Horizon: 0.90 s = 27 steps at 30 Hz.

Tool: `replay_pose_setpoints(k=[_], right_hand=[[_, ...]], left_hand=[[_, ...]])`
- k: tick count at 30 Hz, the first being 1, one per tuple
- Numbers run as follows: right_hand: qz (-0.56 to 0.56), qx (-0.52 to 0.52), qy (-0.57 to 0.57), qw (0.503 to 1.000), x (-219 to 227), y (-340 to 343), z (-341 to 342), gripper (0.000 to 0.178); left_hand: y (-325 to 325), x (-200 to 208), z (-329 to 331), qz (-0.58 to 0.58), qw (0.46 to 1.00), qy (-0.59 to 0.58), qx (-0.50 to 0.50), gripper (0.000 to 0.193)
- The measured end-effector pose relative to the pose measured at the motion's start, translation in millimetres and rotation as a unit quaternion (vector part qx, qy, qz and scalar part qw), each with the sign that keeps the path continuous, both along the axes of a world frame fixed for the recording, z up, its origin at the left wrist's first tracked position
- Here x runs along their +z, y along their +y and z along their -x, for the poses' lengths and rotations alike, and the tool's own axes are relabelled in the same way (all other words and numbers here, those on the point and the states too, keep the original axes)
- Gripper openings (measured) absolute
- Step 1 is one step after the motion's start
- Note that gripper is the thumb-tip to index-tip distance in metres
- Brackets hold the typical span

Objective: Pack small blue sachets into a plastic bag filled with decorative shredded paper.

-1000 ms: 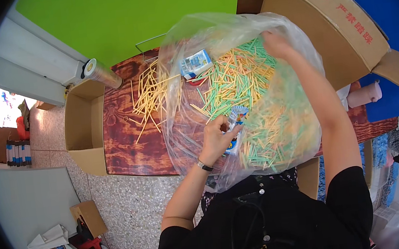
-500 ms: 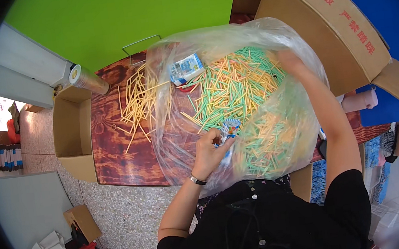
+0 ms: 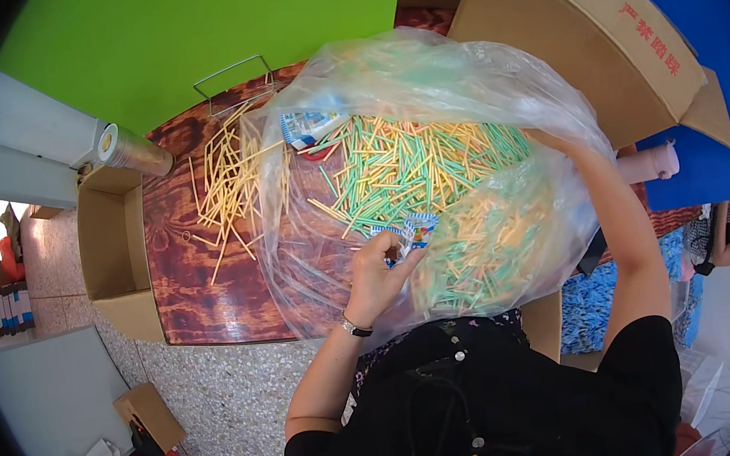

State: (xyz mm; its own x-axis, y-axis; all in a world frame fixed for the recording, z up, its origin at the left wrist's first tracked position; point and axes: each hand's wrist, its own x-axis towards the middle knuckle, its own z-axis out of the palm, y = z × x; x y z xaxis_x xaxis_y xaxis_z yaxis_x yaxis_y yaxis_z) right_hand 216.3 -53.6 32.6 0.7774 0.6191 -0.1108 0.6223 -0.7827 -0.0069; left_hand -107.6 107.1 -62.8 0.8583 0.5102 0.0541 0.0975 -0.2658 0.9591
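Blue packet (image 3: 421,224), pinched by the left hand (image 3: 377,273), slants lengthwise away-right; right hand's (image 3: 548,142) grip unclear

Premises noted: apparently a small packing workshop. Loose coloured sticks (image 3: 438,157) lie heaped in a large clear bag (image 3: 294,277) on a worktable (image 3: 212,308); a big open carton (image 3: 569,47) stands alongside.

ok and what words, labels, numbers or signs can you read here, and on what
Large cardboard box: red printed characters on its flap, clear, but I don't copy out printed text.
Blue-and-white packet: print too small to read.
Wrapper in the left hand: too small, partly covered.
Elsewhere: nothing legible.
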Motion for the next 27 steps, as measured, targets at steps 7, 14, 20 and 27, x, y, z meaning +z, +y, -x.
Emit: replay_pose_setpoints(k=[7, 14, 20, 27], right_hand=[[-0.015, 0.093, -0.138, 0.986, -14.4, -26.8, -11.4, 0.038], [-0.049, 0.051, -0.097, 0.993, -3.3, -19.8, 2.6, 0.037], [-0.006, 0.093, -0.086, 0.992, -50.8, -43.3, -25.5, 0.039], [-0.049, 0.068, -0.024, 0.996, -113.5, -49.7, -34.1, 0.038]], left_hand=[[-4.1, 3.9, -7.3, -0.004, 1.0, -0.009, -0.017, 0.03], [-8.4, 8.1, -7.5, -0.031, 0.999, -0.023, -0.019, 0.032], [-13.2, 15.9, -8.5, -0.024, 0.999, -0.021, -0.027, 0.031], [-15.9, 16.5, -11.3, -0.025, 0.999, -0.021, -0.029, 0.029]])
